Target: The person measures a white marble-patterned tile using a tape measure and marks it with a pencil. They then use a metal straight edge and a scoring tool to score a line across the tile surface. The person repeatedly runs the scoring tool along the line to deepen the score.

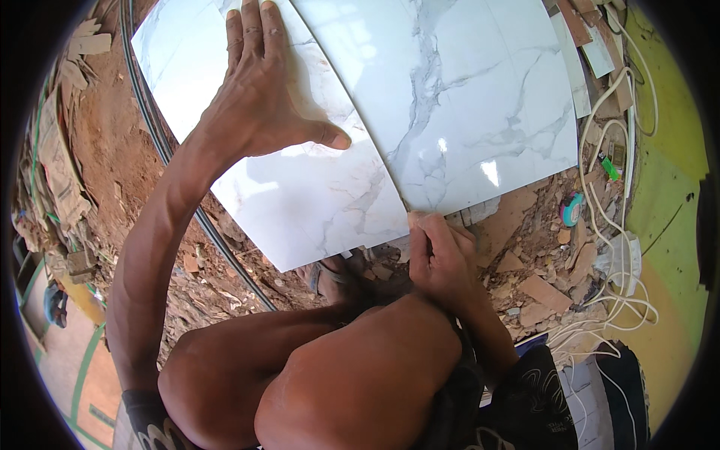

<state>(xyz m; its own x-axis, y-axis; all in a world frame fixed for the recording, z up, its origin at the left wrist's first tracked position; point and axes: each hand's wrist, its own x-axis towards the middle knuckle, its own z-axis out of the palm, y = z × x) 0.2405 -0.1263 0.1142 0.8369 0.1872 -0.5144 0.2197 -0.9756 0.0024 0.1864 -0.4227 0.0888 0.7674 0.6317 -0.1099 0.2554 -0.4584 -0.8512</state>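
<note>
Two glossy white tiles with grey marble veining lie before me: a left tile (337,199) and a larger right tile (480,97). The left tile's long edge runs slantwise along the right tile. My left hand (259,97) presses flat on the left tile, thumb stretched out toward that edge. At the near end of the seam my right hand (442,247) is closed in a pinch, its fingertips touching the tile's corner. Whatever it may hold there is hidden by the fingers.
Broken tile pieces (546,292) and rubble cover the ground at the right. A tangled white cable (622,300), a turquoise tape measure (571,209) and a green lighter (609,168) lie there. Dark cables (232,259) run past the left tile. My bent knees (360,367) are close below.
</note>
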